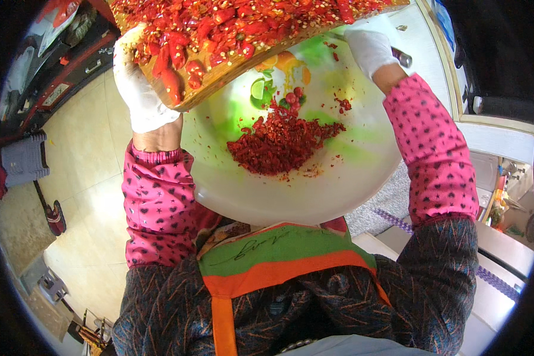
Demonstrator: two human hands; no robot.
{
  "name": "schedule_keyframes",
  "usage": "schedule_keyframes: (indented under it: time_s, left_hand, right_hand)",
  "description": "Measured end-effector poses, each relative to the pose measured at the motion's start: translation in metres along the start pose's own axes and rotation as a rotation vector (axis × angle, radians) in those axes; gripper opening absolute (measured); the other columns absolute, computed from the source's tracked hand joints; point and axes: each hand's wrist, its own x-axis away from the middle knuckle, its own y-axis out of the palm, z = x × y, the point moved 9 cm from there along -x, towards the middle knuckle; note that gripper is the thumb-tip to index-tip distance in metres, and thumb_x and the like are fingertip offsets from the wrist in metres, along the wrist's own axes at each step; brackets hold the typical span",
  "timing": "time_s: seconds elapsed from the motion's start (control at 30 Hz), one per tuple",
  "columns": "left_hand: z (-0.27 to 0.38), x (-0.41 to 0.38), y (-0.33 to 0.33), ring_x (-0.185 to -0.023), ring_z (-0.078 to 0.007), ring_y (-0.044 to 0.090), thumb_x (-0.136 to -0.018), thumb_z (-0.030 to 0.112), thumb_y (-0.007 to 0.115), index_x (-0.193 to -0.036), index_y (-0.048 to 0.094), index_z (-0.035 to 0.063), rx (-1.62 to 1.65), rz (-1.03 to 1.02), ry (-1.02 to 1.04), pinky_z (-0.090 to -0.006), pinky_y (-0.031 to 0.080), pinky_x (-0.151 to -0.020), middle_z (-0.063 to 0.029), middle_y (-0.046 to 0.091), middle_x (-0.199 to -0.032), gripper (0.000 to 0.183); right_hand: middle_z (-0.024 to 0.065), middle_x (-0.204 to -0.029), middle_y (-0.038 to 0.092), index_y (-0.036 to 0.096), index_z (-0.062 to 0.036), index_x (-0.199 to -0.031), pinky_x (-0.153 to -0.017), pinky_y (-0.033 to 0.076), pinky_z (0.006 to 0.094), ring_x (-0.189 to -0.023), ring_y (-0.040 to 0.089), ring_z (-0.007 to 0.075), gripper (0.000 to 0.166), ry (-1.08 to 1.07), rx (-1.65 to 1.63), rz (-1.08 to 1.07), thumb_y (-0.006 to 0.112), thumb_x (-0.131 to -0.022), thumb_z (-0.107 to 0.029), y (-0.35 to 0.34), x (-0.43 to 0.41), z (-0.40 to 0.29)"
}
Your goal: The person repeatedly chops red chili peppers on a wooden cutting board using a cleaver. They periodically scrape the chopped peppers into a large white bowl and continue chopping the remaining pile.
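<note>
A thick wooden cutting board (213,84), heaped with chopped red chili peppers (231,26), is held over a large pale plastic basin (289,200). My left hand (138,89), in a white glove, grips the board's left end from the side. Under the board's right part is my right hand (371,46), also gloved, its fingers mostly hidden. A dark handle with a metal cap (402,57), apparently a knife's, sticks out past that hand; the blade is largely hidden. Darker, finely chopped chili (285,144) lies in a pile on the basin's fruit-printed bottom.
A green and orange apron (289,253) borders the basin's near rim. Tiled floor (84,178) spreads to the left, with a grey plastic stool (24,158) and a shoe (55,218). Dark cabinets (71,75) stand far left. A white counter edge (494,138) runs along the right.
</note>
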Motion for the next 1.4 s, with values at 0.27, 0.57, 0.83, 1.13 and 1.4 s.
schedule_keyframes:
  time_s: [0.27, 0.57, 0.83, 1.13, 1.4]
  left_hand:
    - [-0.012, -0.015, -0.01, -0.112, -0.0338, 0.066, -0.098, 0.031, 0.054, -0.121, 0.061, 0.0014, 0.119, -0.223, -0.113, -0.048, 0.053, -0.1, -0.0169, 0.067, -0.125, 0.038]
    - [-0.01, 0.027, 0.044, -0.106, -0.0256, 0.065, -0.094, 0.023, 0.06, -0.107, 0.067, 0.0088, 0.224, -0.274, -0.232, -0.0427, 0.052, -0.097, -0.0078, 0.069, -0.112, 0.02]
    - [-0.01, 0.025, 0.04, -0.108, -0.0286, 0.064, -0.095, 0.029, 0.059, -0.109, 0.065, 0.0071, 0.249, -0.279, -0.231, -0.0436, 0.052, -0.097, -0.0104, 0.068, -0.114, 0.027]
    - [-0.02, 0.024, 0.05, -0.11, -0.033, 0.066, -0.092, 0.032, 0.059, -0.125, 0.062, 0.0036, 0.177, -0.353, -0.298, -0.0478, 0.053, -0.098, -0.0164, 0.067, -0.123, 0.044]
    - [-0.02, -0.022, -0.008, -0.109, -0.0346, 0.066, -0.093, 0.026, 0.056, -0.121, 0.062, 0.0019, 0.071, -0.204, -0.159, -0.05, 0.053, -0.1, -0.0162, 0.068, -0.121, 0.037]
  right_hand:
    - [0.008, -0.11, 0.076, 0.078, -0.0146, -0.11, -0.078, 0.057, 0.0449, -0.103, 0.072, 0.0305, 0.024, 0.034, 0.074, 0.073, 0.067, -0.088, -0.017, 0.065, -0.07, -0.04]
    - [0.0198, -0.099, 0.074, 0.078, -0.004, -0.099, -0.075, 0.057, 0.0467, -0.089, 0.072, 0.0371, 0.022, -0.322, 0.097, -0.397, 0.064, -0.087, -0.016, 0.072, 0.048, -0.08]
    - [0.0193, -0.09, 0.073, 0.068, 0.0025, -0.114, -0.062, 0.055, 0.0411, -0.07, 0.074, 0.0256, 0.033, -0.365, -0.21, -0.962, 0.06, -0.083, -0.005, -0.004, 0.127, -0.079]
    - [0.0253, -0.102, 0.07, 0.06, -0.0033, -0.129, -0.082, 0.054, 0.0382, -0.092, 0.069, 0.0333, 0.034, 0.096, -0.745, -0.024, 0.061, -0.095, -0.008, 0.09, 0.069, -0.036]
    - [0.023, -0.111, 0.068, 0.062, -0.005, -0.123, -0.089, 0.053, 0.0449, -0.103, 0.065, 0.0415, 0.029, -0.349, -0.797, 0.014, 0.054, -0.095, -0.004, 0.085, 0.102, -0.126]
